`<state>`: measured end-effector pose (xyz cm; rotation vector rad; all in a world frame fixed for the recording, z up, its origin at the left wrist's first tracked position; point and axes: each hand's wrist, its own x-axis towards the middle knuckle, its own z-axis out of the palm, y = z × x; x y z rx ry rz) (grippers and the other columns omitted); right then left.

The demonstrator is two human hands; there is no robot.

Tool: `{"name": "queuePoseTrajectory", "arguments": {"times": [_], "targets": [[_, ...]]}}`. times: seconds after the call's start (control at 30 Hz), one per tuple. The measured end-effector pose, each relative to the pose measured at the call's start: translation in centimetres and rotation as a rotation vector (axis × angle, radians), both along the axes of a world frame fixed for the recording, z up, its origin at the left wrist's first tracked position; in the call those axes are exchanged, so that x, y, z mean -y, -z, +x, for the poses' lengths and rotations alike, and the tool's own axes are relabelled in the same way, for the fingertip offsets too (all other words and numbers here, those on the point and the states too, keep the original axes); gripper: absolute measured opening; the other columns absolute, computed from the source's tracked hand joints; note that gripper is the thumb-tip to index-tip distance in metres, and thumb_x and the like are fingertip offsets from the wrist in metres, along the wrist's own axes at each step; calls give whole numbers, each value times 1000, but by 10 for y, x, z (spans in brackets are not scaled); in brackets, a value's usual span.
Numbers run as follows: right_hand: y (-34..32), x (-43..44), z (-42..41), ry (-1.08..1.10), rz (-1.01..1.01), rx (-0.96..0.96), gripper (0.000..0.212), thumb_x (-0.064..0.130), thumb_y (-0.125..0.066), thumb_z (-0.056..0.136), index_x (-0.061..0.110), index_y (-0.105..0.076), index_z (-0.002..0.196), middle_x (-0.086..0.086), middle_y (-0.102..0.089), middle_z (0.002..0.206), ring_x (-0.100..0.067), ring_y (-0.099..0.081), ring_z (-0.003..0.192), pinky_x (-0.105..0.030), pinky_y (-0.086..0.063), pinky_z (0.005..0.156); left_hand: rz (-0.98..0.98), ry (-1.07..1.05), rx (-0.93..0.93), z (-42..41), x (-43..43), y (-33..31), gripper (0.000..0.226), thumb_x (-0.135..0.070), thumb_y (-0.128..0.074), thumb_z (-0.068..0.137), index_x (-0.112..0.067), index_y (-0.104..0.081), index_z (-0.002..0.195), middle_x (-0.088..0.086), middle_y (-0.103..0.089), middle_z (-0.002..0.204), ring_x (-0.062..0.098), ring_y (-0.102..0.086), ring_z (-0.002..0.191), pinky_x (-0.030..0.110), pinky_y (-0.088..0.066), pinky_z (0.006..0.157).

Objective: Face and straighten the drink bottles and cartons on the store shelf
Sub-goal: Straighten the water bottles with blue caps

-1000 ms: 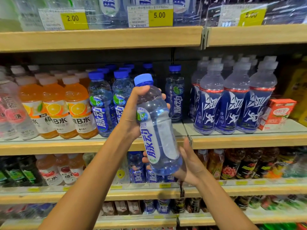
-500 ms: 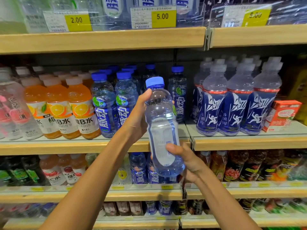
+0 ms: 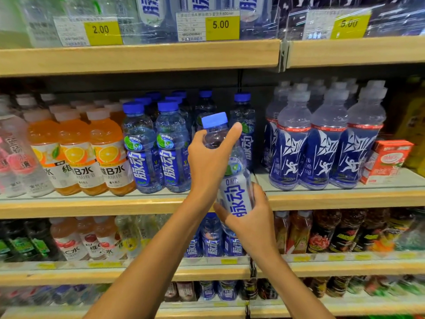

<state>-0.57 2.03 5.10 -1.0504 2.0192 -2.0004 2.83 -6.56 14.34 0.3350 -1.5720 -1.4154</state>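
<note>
Left grip (image 3: 211, 164) clasps the blue-capped bottle (image 3: 236, 196) near its neck, right grip (image 3: 253, 224) wraps its base, before the shelf (image 3: 92, 207).

held bottle (image 3: 234, 180): neck and shoulder hidden under the left hand (image 3: 209, 162), base hidden in the right hand (image 3: 250, 222).
rear blue-capped bottles (image 3: 204, 104): behind the left hand, lower bodies hidden.
top-shelf packs (image 3: 149, 10): above the hands, cut off by the upper edge.
price tag (image 3: 208, 25): above the hands, small print too small to read.
bottom-shelf bottles (image 3: 218, 291): below the hands, blurred.
yellow goods (image 3: 414, 125): far right of the hands, blurred, cut by the edge.
</note>
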Motion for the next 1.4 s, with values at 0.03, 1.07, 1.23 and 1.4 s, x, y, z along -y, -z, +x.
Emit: {"name": "queuePoseTrajectory", "arguments": {"times": [0.03,1.07,1.23,1.4], "targets": [[2,0,1,-6,2,3,55,45,-84,61,31,-50,102,8,-66,86,-5,-67,71,-28,-58,58,-9,20,-24,-1,0,0,38,-29,-75,82,-39,-39,73,-48,-46,51,-28,-48,54,-2,-37,48],[-21,-4,-21,-339,56,59,48,30,-81,71,18,-57,110,4,-72,91,-9,-69,83,-20,-54,69,246,537,156,16,63,14,49,-48,-58,85,-11,-65,116,16,-66,118,28,-62,104,36,-52,87],[-24,0,-39,-77,-11,-56,50,27,-82,72,15,-51,111,4,-66,95,1,-65,80,-12,-50,68,-516,18,356,22,68,56,25,-30,-50,99,-12,-67,102,0,-68,96,15,-63,90,35,-52,82],[-20,16,-59,117,-4,-75,55,33,-81,71,14,-48,110,7,-63,93,5,-61,78,-6,-46,64,-1371,-247,518,24,81,90,39,-34,-42,93,-5,-67,97,9,-67,92,27,-64,80,35,-53,62]]}}
